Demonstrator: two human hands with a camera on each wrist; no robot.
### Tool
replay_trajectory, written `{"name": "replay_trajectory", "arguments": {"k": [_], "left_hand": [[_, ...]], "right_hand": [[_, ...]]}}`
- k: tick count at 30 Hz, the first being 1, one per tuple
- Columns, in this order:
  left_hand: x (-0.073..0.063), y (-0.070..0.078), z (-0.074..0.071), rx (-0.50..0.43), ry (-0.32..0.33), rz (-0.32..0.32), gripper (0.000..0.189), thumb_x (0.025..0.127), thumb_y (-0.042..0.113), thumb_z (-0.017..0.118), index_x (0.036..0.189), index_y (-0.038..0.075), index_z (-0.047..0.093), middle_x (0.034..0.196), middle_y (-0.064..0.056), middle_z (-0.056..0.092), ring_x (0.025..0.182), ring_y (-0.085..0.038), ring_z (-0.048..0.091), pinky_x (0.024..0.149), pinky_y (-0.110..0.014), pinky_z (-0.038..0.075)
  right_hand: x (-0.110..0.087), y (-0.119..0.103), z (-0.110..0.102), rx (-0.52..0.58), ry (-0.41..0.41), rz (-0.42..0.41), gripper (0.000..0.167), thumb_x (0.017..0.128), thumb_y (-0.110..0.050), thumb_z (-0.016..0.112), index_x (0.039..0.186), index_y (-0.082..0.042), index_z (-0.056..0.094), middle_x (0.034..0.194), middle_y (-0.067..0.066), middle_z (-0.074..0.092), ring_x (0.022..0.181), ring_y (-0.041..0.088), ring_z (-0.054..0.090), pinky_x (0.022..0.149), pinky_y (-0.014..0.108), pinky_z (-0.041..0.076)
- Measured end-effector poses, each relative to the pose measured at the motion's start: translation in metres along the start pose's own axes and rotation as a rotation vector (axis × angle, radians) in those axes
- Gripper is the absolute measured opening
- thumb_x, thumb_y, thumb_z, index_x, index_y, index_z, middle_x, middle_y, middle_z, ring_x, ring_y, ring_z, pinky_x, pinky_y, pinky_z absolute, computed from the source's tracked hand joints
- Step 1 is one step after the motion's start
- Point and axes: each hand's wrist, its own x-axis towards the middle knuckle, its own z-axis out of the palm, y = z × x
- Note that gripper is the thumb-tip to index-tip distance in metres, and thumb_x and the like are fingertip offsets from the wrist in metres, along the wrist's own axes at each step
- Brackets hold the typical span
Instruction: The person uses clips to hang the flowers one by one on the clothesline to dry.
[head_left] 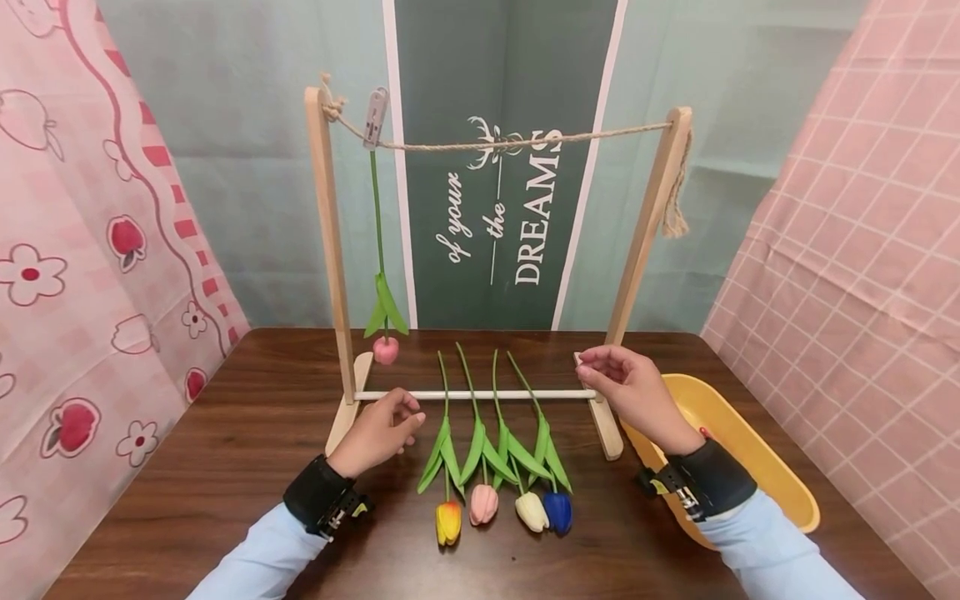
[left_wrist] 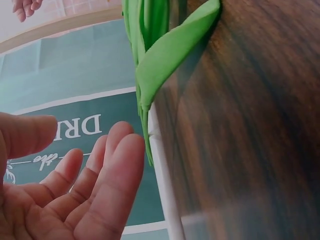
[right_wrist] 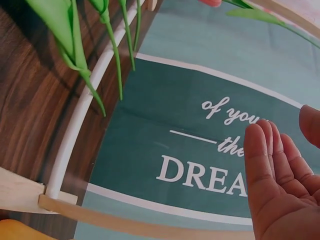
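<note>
My left hand [head_left: 381,431] hovers over the table beside the stem of a yellow-orange tulip [head_left: 448,523], its fingers relaxed and holding nothing. Near the frame's right post, my right hand [head_left: 628,387] is raised with loosely bent, empty fingers. Between them lie a light pink tulip [head_left: 483,505], a white tulip [head_left: 532,512] and a blue tulip [head_left: 557,512], stems pointing away across a white rod [head_left: 420,395]. A pink tulip [head_left: 386,351] hangs head down from a clothespin [head_left: 375,118] on the rope [head_left: 525,142] at the left.
The wooden frame [head_left: 332,250] stands on the brown table [head_left: 247,467], its rope tied between two posts. A yellow tray [head_left: 780,475] sits at the right, partly behind my right forearm, with something small and red in it. Patterned curtains enclose both sides.
</note>
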Motion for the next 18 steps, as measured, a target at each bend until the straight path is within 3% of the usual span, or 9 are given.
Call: {"name": "replay_trajectory", "arguments": {"k": [7,13,18], "left_hand": [[0.000,-0.007,0.001,-0.003,-0.004,-0.006,0.012,0.095,0.009,0.062,0.103,0.002,0.055,0.081,-0.015,0.062,0.062,-0.024,0.062,0.050,-0.031,0.051],[0.002,-0.012,0.001,0.008,-0.015,-0.024,0.012,0.095,0.010,0.062,0.103,0.004,0.055,0.081,-0.013,0.063,0.062,-0.025,0.063,0.051,-0.032,0.051],[0.003,-0.015,0.003,0.012,-0.018,-0.040,0.011,0.095,0.010,0.062,0.103,0.004,0.056,0.081,-0.011,0.063,0.061,-0.024,0.062,0.050,-0.033,0.052]], "right_hand": [[-0.002,0.007,-0.004,-0.041,-0.009,0.013,0.025,0.092,-0.014,0.069,0.111,0.001,0.064,0.094,0.012,0.068,0.079,0.021,0.064,0.069,0.024,0.053],[-0.004,0.011,-0.012,-0.061,-0.013,0.013,0.025,0.092,-0.014,0.069,0.111,0.001,0.063,0.094,0.012,0.067,0.080,0.026,0.064,0.068,0.023,0.052],[-0.006,0.012,-0.023,-0.082,-0.001,0.017,0.027,0.093,-0.016,0.068,0.111,0.003,0.063,0.095,0.014,0.067,0.079,0.017,0.065,0.068,0.022,0.052]]}}
